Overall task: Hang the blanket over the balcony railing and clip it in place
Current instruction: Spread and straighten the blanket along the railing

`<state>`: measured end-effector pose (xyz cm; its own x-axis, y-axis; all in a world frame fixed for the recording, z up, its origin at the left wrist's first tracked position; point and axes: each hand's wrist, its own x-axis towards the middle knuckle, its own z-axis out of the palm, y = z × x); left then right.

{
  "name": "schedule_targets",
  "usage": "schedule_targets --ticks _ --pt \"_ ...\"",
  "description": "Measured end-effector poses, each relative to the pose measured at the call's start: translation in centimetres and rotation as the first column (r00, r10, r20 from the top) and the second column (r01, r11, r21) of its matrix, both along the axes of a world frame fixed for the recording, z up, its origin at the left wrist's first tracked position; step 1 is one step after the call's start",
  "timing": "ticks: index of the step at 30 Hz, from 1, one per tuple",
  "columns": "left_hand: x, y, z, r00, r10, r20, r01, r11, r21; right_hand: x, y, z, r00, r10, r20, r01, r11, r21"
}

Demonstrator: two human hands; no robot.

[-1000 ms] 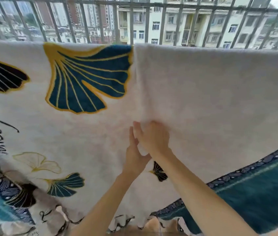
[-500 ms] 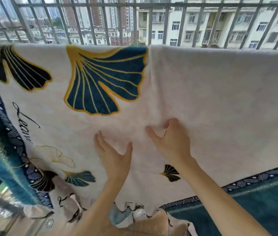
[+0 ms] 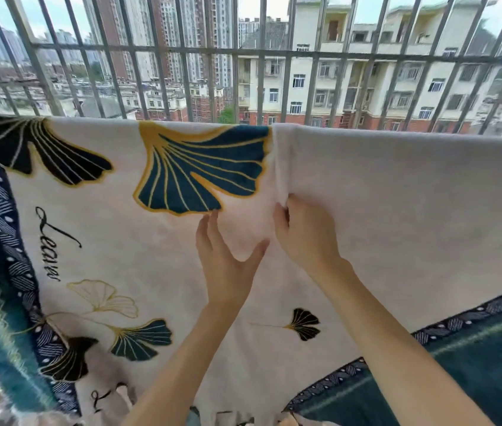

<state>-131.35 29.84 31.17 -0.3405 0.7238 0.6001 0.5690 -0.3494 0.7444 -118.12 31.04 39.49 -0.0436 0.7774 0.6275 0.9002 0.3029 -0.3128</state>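
Over the balcony railing (image 3: 274,53), a cream leaf-print blanket (image 3: 397,210) hangs.
Left hand (image 3: 225,265) rests flat, fingers spread; right hand (image 3: 305,238) pinches a blanket fold.

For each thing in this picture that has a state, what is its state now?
blanket: draped over the railing, with a vertical fold near the middle.
left hand: open, fingers flat on the blanket.
right hand: fingers curled, pinching the fold.
railing: bars upright; no clip in view.
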Motion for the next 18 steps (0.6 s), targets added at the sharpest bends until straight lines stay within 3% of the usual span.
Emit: schedule_targets --ticks 3,9,13,18 --pt "0.1 -0.7 -0.3 0.997 -0.028 -0.074 0.032 0.998 0.061 0.1 -1.7 -1.7 0.998 0.052 0.029 -0.051 0.998 -0.035" --pt "1.5 -0.9 -2.8 0.911 -0.112 -0.396 0.144 0.988 0.052 -0.3 -4.8 -6.3 0.995 0.103 -0.011 -0.103 0.977 -0.185" --pt "1.4 -1.5 -6.6 0.871 -0.291 -0.395 0.302 0.953 -0.036 0.0 -6.1 -9.4 0.995 0.092 -0.031 -0.097 0.962 -0.255" --pt "0.7 -3.7 -12.1 0.813 -0.407 -0.416 0.343 0.913 -0.223 -0.8 -8.1 -14.2 0.997 0.074 -0.031 -0.080 0.933 -0.352"
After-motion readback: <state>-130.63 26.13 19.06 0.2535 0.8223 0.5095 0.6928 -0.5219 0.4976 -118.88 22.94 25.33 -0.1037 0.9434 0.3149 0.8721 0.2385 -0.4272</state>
